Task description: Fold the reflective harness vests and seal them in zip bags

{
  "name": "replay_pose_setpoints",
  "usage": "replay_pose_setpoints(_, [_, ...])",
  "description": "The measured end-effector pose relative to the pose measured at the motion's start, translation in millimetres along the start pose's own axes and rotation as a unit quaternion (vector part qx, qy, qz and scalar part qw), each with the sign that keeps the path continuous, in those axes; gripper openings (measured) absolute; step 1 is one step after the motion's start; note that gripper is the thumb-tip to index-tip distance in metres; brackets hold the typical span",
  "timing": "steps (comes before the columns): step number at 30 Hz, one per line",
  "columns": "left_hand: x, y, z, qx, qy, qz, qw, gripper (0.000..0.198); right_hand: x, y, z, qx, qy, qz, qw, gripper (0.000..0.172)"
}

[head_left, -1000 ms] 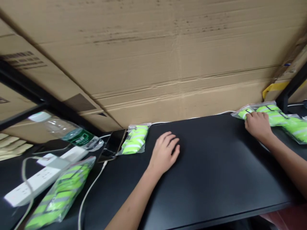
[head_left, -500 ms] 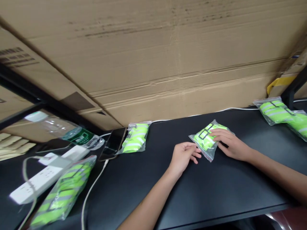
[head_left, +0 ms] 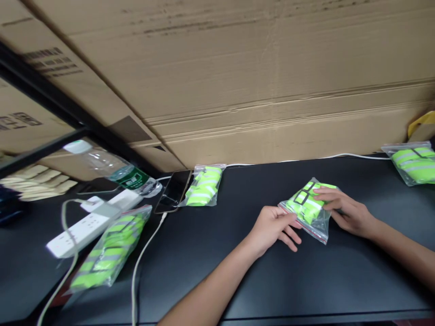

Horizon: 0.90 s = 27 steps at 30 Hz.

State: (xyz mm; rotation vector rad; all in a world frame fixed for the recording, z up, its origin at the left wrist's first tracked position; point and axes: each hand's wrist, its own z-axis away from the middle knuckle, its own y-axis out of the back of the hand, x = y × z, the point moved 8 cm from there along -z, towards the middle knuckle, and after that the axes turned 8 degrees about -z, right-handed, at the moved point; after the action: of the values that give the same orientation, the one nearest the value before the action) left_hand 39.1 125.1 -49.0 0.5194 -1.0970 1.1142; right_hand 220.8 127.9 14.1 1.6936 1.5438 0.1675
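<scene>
A clear zip bag [head_left: 308, 206] holds folded neon yellow-green fabric with silver reflective bands and a black strip outline on top. My left hand [head_left: 277, 228] pinches the bag's red-lined zip edge between thumb and index finger, the other fingers loosely spread. On the bag's right side, my right hand [head_left: 348, 210] has its fingers over the top, with the thumb lower at the side. Part of the fabric is hidden under those fingers. Similar bagged fabric packets lie at the back [head_left: 205, 186], at the left [head_left: 112, 249] and at the far right [head_left: 414, 162].
A phone [head_left: 173, 191] with a cable lies beside the back packet. Left of it are a white power strip [head_left: 91, 224] and a tilted water bottle [head_left: 118, 170]. Large cardboard boxes [head_left: 254, 81] wall off the back of the black table [head_left: 258, 290]. A black metal frame [head_left: 64, 108] crosses the left.
The view has shifted, so things appear further right. My left hand now pinches the zip edge more firmly, and the bag has turned slightly with that edge facing me.
</scene>
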Motion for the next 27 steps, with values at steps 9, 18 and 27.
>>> replay_pose_setpoints(9, [13.7,-2.5,7.9,0.054,-0.110,-0.038,0.992,0.045,-41.5,-2.2,-24.0,-0.006,-0.012,0.036,0.999,0.024])
replay_pose_setpoints(18, [54.5,-34.6,59.3,0.082,-0.491,-0.445,0.745,0.027,-67.1,-32.5,-34.6,-0.139,0.018,-0.027,0.990,0.019])
replay_pose_setpoints(27, [57.8,-21.7,62.1,0.105,-0.494,-0.427,0.750,0.025,-27.2,19.4,-20.8,0.008,-0.095,-0.025,0.995,0.014])
